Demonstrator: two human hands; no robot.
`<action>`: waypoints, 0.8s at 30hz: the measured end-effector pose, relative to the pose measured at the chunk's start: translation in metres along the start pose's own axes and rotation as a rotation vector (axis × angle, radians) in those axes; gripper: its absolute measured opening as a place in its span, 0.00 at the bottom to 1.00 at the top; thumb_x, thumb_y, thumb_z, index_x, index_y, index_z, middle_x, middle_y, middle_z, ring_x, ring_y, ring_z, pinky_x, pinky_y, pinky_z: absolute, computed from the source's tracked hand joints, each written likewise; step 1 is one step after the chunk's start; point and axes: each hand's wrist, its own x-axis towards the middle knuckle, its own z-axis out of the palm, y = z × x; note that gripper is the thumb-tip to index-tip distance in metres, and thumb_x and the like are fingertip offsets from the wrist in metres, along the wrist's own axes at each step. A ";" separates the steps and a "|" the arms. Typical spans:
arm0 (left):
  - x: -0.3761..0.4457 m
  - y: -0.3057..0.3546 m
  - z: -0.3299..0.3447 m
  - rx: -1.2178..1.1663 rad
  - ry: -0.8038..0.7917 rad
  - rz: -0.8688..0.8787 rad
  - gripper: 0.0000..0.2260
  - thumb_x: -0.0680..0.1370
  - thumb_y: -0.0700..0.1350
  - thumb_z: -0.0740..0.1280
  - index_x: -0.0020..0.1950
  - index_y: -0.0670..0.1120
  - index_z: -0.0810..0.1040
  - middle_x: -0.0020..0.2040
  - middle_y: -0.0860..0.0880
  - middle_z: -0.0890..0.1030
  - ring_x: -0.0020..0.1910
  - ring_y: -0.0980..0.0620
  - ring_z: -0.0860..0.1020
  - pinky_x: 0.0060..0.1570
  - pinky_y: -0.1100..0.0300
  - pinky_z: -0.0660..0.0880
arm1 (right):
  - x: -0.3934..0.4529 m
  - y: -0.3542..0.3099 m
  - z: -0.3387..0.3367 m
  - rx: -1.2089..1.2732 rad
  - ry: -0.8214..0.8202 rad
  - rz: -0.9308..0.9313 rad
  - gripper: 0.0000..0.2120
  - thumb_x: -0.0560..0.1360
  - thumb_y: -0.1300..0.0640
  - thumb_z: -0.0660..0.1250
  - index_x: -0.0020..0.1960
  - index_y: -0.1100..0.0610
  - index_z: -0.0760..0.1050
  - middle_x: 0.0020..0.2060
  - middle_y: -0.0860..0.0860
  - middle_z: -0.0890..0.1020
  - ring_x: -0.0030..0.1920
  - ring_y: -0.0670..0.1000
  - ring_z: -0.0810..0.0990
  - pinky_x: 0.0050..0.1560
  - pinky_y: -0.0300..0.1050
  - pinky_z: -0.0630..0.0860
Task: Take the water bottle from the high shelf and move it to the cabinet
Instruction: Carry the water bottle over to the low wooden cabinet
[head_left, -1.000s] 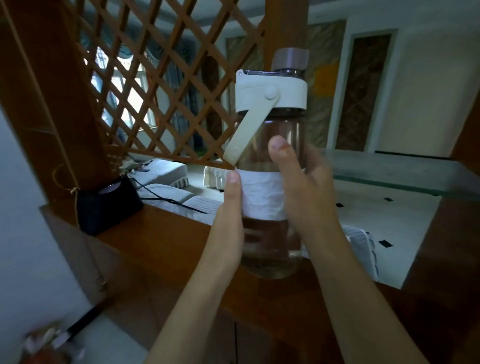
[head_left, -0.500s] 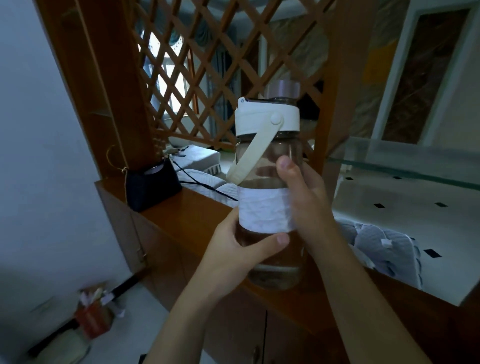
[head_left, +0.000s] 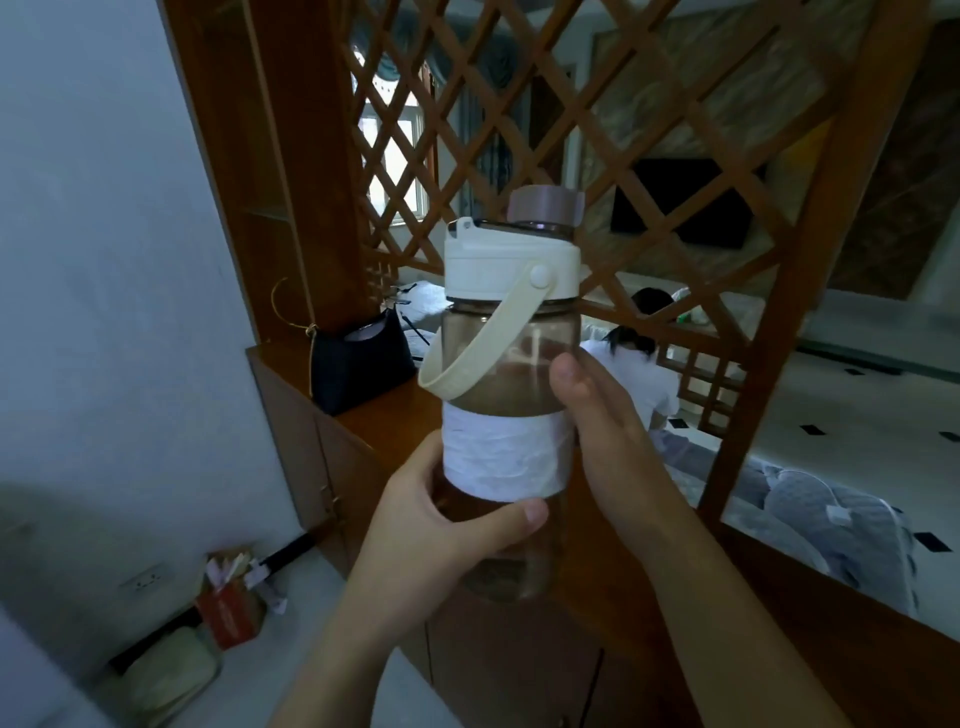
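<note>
I hold a clear water bottle (head_left: 506, 395) upright in front of me, above the brown wooden cabinet top (head_left: 410, 402). It has a cream lid with a loose carry strap, a white paper band round its middle and a grey cap. My left hand (head_left: 441, 525) wraps the lower part from the left, thumb across the front. My right hand (head_left: 602, 431) grips it from the right, thumb on the glass above the band. The bottle's base is off the cabinet.
A black pouch (head_left: 358, 358) sits at the cabinet top's left end, against a wooden post (head_left: 291, 156). A diagonal wooden lattice (head_left: 519, 104) rises behind the bottle. A person (head_left: 639, 374) sits beyond it. A red box (head_left: 228, 613) and a bag lie on the floor at left.
The bottle has come lower and toward me. My left hand slid from the bottle's side to wrap under the paper band. The view has swung down and left.
</note>
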 end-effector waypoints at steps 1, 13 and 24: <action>-0.001 -0.004 -0.008 0.002 0.028 -0.009 0.32 0.62 0.55 0.80 0.65 0.57 0.78 0.59 0.55 0.85 0.58 0.55 0.84 0.59 0.48 0.80 | 0.004 0.006 0.005 0.009 -0.005 0.017 0.18 0.73 0.36 0.58 0.56 0.41 0.78 0.49 0.32 0.84 0.52 0.33 0.80 0.47 0.28 0.75; -0.007 -0.028 -0.111 -0.080 0.410 -0.120 0.35 0.56 0.58 0.81 0.62 0.60 0.77 0.57 0.58 0.86 0.56 0.49 0.85 0.50 0.48 0.83 | 0.034 0.062 0.080 0.082 -0.089 0.228 0.37 0.70 0.27 0.48 0.71 0.45 0.68 0.66 0.45 0.79 0.67 0.45 0.75 0.72 0.55 0.66; -0.036 -0.047 -0.180 -0.029 0.584 -0.122 0.36 0.59 0.54 0.80 0.68 0.52 0.78 0.58 0.56 0.86 0.56 0.58 0.85 0.48 0.64 0.81 | 0.060 0.084 0.158 0.230 -0.312 0.306 0.35 0.71 0.31 0.50 0.71 0.48 0.69 0.64 0.45 0.80 0.65 0.42 0.76 0.71 0.50 0.68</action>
